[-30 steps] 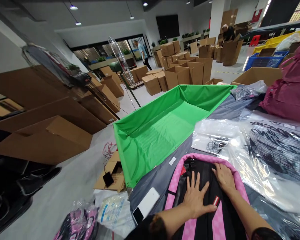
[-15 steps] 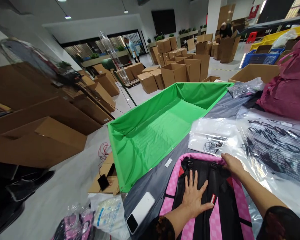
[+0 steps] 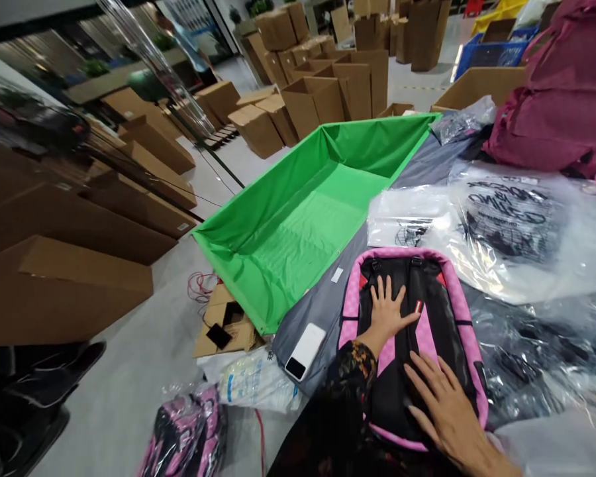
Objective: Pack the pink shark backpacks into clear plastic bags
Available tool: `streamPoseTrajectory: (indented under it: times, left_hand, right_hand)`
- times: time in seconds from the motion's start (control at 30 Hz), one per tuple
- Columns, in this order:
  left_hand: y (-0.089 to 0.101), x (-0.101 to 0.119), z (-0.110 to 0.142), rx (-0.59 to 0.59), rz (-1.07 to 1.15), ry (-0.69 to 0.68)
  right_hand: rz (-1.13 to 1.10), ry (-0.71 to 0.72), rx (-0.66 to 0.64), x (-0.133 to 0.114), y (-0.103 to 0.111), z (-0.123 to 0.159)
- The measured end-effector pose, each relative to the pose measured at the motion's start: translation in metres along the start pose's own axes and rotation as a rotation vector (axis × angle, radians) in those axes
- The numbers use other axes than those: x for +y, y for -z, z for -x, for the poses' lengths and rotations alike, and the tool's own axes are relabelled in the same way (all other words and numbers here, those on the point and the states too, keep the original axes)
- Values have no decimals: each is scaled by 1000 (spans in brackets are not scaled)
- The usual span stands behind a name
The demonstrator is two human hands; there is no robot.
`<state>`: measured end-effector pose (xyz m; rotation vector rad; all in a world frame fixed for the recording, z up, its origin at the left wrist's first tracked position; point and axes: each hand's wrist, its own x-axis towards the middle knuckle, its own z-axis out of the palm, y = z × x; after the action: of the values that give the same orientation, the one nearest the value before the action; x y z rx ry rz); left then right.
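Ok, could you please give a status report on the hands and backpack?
Left hand spread on the backpack, upper half. Right hand open over its lower half. Backpack lies straps up. Printed plastic bag close beyond its top edge.

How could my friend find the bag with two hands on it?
Find the big green bin, then look down and right, onto the grey cloth. There lies a black bag with pink edges, under the left hand and right hand. The pink-and-black bundle at the lower left is plastic-wrapped; this bag is bare, with a red tag.
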<state>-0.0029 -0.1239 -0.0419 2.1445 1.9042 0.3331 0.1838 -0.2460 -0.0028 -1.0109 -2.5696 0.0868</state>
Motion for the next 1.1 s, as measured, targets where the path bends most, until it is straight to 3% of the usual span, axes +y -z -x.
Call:
streamPoseTrajectory:
  times: [0.07,0.13,0.17,0.2,0.3,0.37,0.47,0.57,0.63,0.73,0.8,0.93,1.0,1.1]
  left_hand:
    - [8,3,-2,-42,6,25]
    - [20,6,5,-83,14,10]
    - [27,8,14,-102,22,-60]
    - [33,10,25,-133,33,-196]
    - [44,18,75,-294,53,-807]
    - [39,24,106,-394,43,-1032]
    - [21,28,126,-378,12,-994]
    - [-1,16,118,-318,39,-1031]
    - [-16,2,110,-334,93,-1109]
    - [-35,-14,106,-372,156,-1120]
    - [-44,-17,108,-378,179,-1084]
    - [-45,-20,114,-364,222,-983]
    - [-39,-24,120,-337,243,-889]
    - [-32,-31,132,-294,293,-720]
  right_hand:
    - [50,-29,-63,-18,-10,8]
    - [88,-124,-103,-14,-30,4]
    - [91,-163,-126,-8,-40,-1]
    - [85,-189,-142,-1,-50,-6]
    - [62,-207,-126,11,-69,-15]
    - [57,-220,-105,13,-74,-15]
    - [30,-227,-81,16,-76,-11]
    - [-30,-224,-44,24,-79,-9]
    - [-75,-229,-12,30,-78,-9]
    - [-132,-219,16,31,-66,-7]
    - [-194,-73,-42,24,-50,-4]
    - [-355,508,-352,7,-25,-2]
    - [-346,584,-428,4,-24,-4]
    - [-302,548,-439,5,-37,-9]
